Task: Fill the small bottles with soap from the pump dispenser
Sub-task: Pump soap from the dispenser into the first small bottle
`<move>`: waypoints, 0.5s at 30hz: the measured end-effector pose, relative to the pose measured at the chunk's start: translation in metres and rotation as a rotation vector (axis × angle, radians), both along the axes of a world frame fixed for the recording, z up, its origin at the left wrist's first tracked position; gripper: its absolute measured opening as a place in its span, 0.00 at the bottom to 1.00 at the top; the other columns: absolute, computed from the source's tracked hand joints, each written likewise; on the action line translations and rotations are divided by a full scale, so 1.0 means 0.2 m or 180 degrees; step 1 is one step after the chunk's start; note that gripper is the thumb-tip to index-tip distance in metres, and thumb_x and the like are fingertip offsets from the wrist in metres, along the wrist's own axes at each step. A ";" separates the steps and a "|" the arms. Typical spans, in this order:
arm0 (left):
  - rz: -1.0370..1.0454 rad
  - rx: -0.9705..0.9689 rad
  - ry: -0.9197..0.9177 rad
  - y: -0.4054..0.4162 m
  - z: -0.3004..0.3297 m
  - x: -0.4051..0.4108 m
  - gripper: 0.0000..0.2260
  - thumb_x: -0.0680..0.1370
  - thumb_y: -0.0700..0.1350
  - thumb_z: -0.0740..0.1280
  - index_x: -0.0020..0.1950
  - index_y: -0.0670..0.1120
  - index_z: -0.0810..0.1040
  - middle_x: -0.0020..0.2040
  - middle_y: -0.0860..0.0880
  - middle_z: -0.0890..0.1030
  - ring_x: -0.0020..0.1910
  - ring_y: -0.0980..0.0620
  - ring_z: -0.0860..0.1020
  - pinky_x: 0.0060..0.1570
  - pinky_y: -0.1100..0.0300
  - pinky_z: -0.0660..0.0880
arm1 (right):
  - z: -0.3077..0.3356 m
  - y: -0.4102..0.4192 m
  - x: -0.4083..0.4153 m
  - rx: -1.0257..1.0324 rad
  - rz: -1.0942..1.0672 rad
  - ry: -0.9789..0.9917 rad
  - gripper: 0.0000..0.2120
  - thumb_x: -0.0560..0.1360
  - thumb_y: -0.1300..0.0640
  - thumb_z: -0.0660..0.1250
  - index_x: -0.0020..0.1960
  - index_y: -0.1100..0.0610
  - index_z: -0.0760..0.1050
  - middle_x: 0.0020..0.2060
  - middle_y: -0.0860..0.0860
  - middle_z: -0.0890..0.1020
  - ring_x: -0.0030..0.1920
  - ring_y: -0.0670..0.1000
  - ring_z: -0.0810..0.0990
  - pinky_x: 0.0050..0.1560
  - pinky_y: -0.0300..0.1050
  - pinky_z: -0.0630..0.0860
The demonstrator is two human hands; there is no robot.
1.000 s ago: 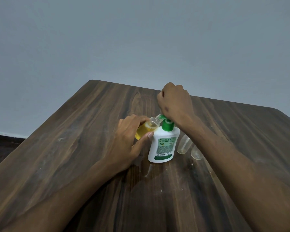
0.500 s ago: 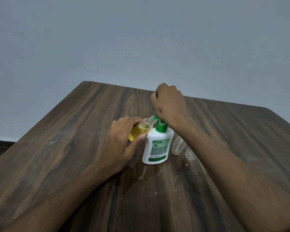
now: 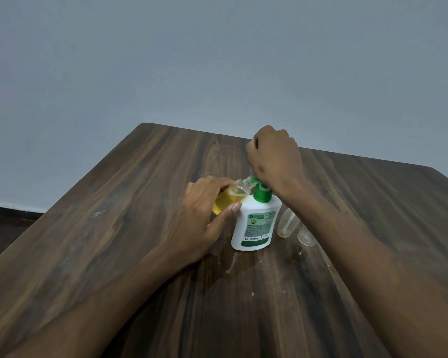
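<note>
Here, my left hand (image 3: 202,215) has its fingers and thumb curled round a small bottle (image 3: 229,198), tilted so its open neck meets the green nozzle of the pump dispenser (image 3: 256,223). The thumb tip lies against the bottle's lower side, just beside the dispenser's white shoulder. My right hand (image 3: 274,156) sits on top of the pump head with the knuckles bent; I cannot tell how the fingertips lie, since the back of the hand hides them.

Outward from there, two more small bottles (image 3: 286,224) stand just right of the dispenser, partly behind my right forearm, clear and nearly empty. The wooden table (image 3: 114,228) has broad bare surface to the left and toward me; its far edge runs close behind the right hand, with a grey wall (image 3: 217,60) beyond. A wet smear (image 3: 230,264) marks the wood in front of the dispenser.

The held bottle is clear plastic, filled with yellow liquid through most of its body. The dispenser is white with a green collar and a green-and-white label.
</note>
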State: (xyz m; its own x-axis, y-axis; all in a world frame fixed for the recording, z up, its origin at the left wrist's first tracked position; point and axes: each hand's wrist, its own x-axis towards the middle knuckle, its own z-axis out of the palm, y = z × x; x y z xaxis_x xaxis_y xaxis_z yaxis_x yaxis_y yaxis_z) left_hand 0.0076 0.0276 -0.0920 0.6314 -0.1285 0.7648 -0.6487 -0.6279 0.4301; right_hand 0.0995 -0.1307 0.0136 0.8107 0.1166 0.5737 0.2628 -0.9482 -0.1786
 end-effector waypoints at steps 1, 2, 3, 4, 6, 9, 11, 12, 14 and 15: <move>-0.0003 0.0007 0.0012 0.00 0.00 0.00 0.14 0.84 0.52 0.66 0.64 0.45 0.79 0.56 0.53 0.80 0.53 0.53 0.76 0.52 0.49 0.72 | 0.00 0.00 0.00 0.0025 0.0000 0.0035 0.16 0.77 0.59 0.58 0.32 0.56 0.60 0.26 0.52 0.68 0.26 0.54 0.63 0.31 0.46 0.59; -0.0013 0.0006 0.0024 0.00 0.00 0.00 0.14 0.84 0.52 0.65 0.64 0.45 0.79 0.56 0.53 0.80 0.53 0.53 0.76 0.52 0.49 0.72 | 0.00 0.00 0.00 0.0045 0.0000 0.0091 0.15 0.77 0.60 0.58 0.32 0.56 0.60 0.26 0.53 0.67 0.26 0.54 0.62 0.30 0.47 0.58; -0.0017 0.0003 0.0029 0.00 -0.01 0.00 0.14 0.84 0.52 0.65 0.64 0.45 0.79 0.55 0.53 0.80 0.52 0.53 0.76 0.52 0.49 0.72 | 0.00 0.00 -0.01 0.0047 -0.0001 0.0126 0.15 0.77 0.60 0.58 0.32 0.56 0.59 0.27 0.53 0.67 0.26 0.54 0.62 0.29 0.47 0.57; -0.0011 0.0000 0.0027 0.00 -0.01 0.00 0.14 0.84 0.52 0.65 0.64 0.45 0.79 0.55 0.53 0.80 0.52 0.52 0.76 0.52 0.49 0.72 | 0.01 0.00 -0.01 0.0028 -0.0004 0.0114 0.15 0.77 0.60 0.58 0.32 0.56 0.59 0.26 0.52 0.66 0.26 0.55 0.61 0.30 0.47 0.56; 0.0005 0.0001 0.0022 0.00 0.00 0.00 0.15 0.84 0.53 0.65 0.64 0.45 0.79 0.55 0.52 0.80 0.52 0.52 0.76 0.52 0.48 0.72 | 0.01 0.00 -0.02 -0.0006 -0.0003 0.0038 0.16 0.78 0.59 0.57 0.32 0.56 0.59 0.26 0.52 0.66 0.26 0.54 0.61 0.30 0.47 0.56; -0.0014 0.0034 0.0064 0.00 0.00 0.00 0.14 0.84 0.53 0.65 0.64 0.45 0.79 0.55 0.52 0.80 0.52 0.51 0.77 0.52 0.48 0.72 | 0.00 0.00 -0.01 0.0043 -0.0020 0.0110 0.15 0.78 0.59 0.57 0.33 0.56 0.59 0.28 0.53 0.67 0.27 0.55 0.62 0.29 0.48 0.56; -0.0022 0.0029 0.0091 0.00 0.00 0.00 0.14 0.84 0.53 0.65 0.65 0.46 0.79 0.56 0.52 0.80 0.52 0.52 0.77 0.52 0.49 0.72 | 0.01 0.00 -0.01 -0.0002 0.0004 0.0064 0.16 0.77 0.59 0.58 0.32 0.56 0.58 0.27 0.52 0.65 0.27 0.55 0.61 0.31 0.48 0.56; -0.0018 0.0027 0.0092 0.00 0.00 0.00 0.14 0.84 0.53 0.65 0.65 0.46 0.78 0.56 0.52 0.80 0.53 0.52 0.76 0.52 0.49 0.72 | 0.01 0.00 -0.01 -0.0014 0.0020 0.0016 0.16 0.77 0.58 0.58 0.32 0.55 0.58 0.26 0.52 0.65 0.27 0.55 0.61 0.32 0.47 0.57; -0.0014 0.0038 0.0099 0.00 0.00 0.00 0.15 0.84 0.53 0.64 0.65 0.46 0.78 0.56 0.52 0.80 0.53 0.52 0.77 0.52 0.49 0.72 | 0.00 0.00 -0.01 0.0070 0.0027 0.0001 0.16 0.78 0.59 0.57 0.32 0.56 0.58 0.26 0.52 0.64 0.27 0.54 0.60 0.30 0.47 0.55; -0.0025 0.0047 0.0096 0.00 0.00 0.00 0.15 0.84 0.54 0.64 0.64 0.46 0.78 0.56 0.52 0.80 0.52 0.52 0.77 0.52 0.49 0.72 | 0.00 -0.01 -0.01 0.0116 0.0004 0.0035 0.16 0.77 0.59 0.57 0.32 0.56 0.58 0.26 0.52 0.64 0.27 0.54 0.60 0.29 0.47 0.55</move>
State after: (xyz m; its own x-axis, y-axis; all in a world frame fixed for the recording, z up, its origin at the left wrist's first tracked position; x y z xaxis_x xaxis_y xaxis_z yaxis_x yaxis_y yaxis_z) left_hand 0.0077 0.0278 -0.0919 0.6530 -0.1447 0.7434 -0.6406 -0.6291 0.4403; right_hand 0.0979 -0.1324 0.0134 0.8169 0.0968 0.5686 0.2618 -0.9407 -0.2158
